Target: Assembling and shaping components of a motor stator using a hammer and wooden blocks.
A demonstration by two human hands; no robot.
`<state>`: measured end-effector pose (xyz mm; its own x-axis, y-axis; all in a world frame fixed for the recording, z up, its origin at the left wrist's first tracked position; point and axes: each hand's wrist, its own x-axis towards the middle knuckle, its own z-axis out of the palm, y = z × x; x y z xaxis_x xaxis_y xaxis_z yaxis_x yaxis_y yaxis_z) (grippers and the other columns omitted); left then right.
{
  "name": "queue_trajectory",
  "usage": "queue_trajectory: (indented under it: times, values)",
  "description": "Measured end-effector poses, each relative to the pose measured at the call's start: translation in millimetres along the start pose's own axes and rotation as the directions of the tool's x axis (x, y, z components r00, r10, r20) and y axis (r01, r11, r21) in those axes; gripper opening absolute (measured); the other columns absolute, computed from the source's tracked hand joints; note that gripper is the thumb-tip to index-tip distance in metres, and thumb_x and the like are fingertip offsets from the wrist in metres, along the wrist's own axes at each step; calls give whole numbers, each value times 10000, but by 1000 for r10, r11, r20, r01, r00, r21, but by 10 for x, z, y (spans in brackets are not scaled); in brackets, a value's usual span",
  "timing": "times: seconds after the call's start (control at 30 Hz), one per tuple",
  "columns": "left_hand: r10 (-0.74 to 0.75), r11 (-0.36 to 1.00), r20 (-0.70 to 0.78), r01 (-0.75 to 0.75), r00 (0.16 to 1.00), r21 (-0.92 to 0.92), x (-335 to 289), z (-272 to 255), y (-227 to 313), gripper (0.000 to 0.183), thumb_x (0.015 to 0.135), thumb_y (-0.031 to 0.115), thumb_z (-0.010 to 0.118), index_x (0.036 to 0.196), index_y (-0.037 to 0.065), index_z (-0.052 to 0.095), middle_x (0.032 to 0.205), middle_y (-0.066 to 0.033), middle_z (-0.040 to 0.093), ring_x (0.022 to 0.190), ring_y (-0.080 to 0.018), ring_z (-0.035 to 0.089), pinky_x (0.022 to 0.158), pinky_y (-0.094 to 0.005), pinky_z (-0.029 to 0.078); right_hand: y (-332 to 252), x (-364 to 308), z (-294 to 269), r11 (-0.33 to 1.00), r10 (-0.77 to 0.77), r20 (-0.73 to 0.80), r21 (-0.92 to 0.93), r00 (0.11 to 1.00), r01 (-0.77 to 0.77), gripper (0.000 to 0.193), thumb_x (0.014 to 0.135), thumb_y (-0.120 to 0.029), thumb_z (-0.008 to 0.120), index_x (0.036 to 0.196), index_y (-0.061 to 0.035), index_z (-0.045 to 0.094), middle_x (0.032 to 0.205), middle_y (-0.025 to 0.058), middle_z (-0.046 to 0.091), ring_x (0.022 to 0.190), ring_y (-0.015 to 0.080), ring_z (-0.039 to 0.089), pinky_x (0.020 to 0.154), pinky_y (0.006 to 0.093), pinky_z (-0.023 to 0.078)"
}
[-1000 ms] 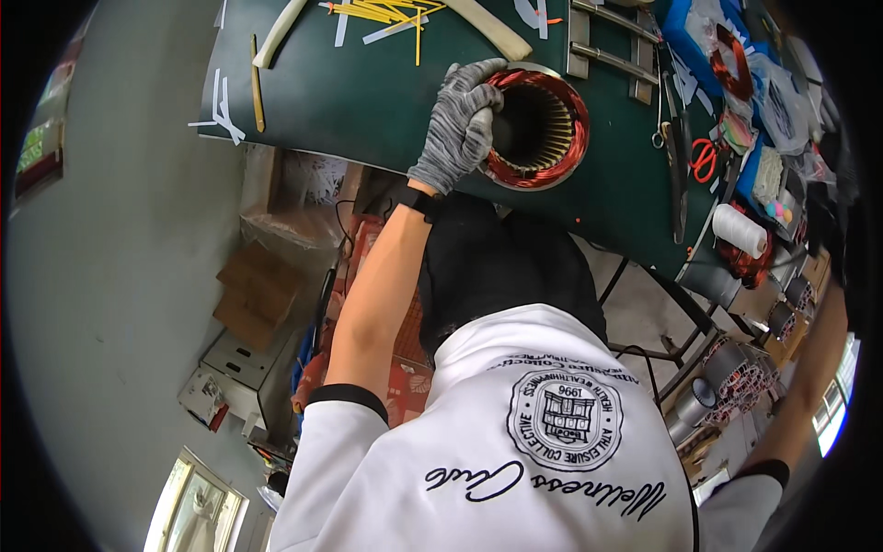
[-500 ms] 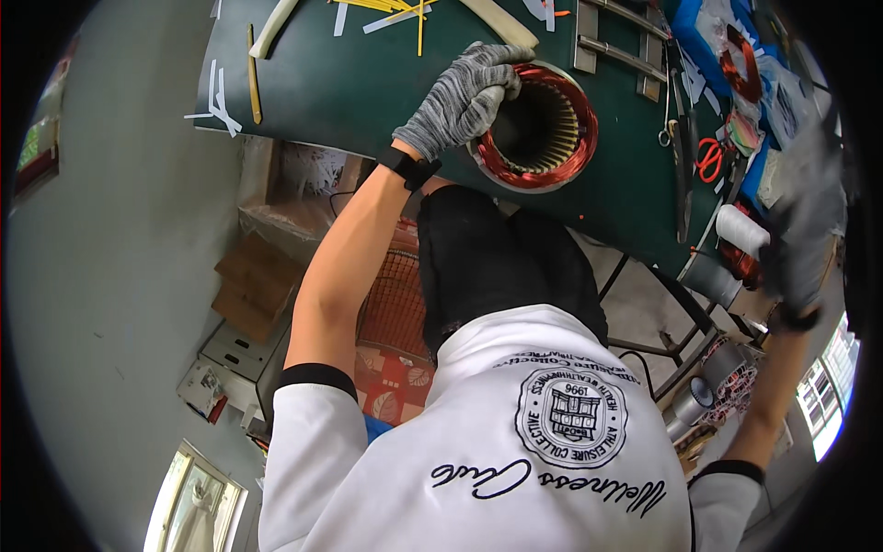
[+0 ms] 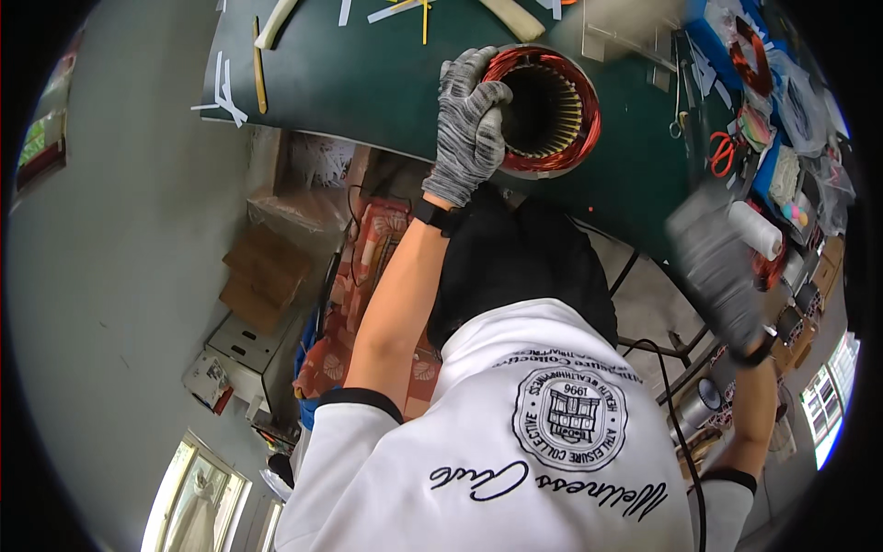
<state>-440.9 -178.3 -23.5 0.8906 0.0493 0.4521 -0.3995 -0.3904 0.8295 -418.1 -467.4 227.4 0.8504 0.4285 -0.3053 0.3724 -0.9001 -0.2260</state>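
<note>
Left hand (image 3: 469, 124) grips stator (image 3: 544, 112) rim, upper centre; keep it braced on table (image 3: 368, 74). Right hand (image 3: 719, 267) blurred; grip unclear.

grey-marled glove on left hand (image 3: 469, 124), copper-red windings on stator (image 3: 544, 110), dark green table (image 3: 368, 74), red-handled scissors (image 3: 722, 152), white roll (image 3: 756, 230)

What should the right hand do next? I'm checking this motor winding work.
Probably bring the right hand to the motor ring. Only the left hand grips its rim on the green table; the right one is blurred in the air, apparently empty.
</note>
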Motion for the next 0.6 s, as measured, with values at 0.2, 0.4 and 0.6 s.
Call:
queue_trajectory:
  times: [0.2,0.4,0.6]
  values:
    - [52,997,150,-60,987,55,-22,-495,-121,211,762,195,461,851,66,602,1206,-156,530,1160,-347,439,1042,-482,215,303,127,151,842,71,154,521,985,-142,453,820,-183,621,1198,31,491,1151,145,559,1040,216,557,889,280,444]
    - [68,998,286,-69,956,-6,180,-519,-153,225,757,186,449,869,70,607,1219,-152,521,1173,-342,430,1056,-484,192,13,35,258,973,-11,-155,225,988,46,432,815,-220,594,1170,5,492,1092,144,567,1010,229,552,896,310,434]
    - [109,941,345,-208,932,267,308,-489,-36,224,783,216,488,935,160,643,1252,-138,495,1203,-366,378,1038,-516,202,-345,320,-50,943,95,620,194,779,-270,408,820,-243,570,1151,-17,492,1031,137,575,969,240,559,875,320,441]
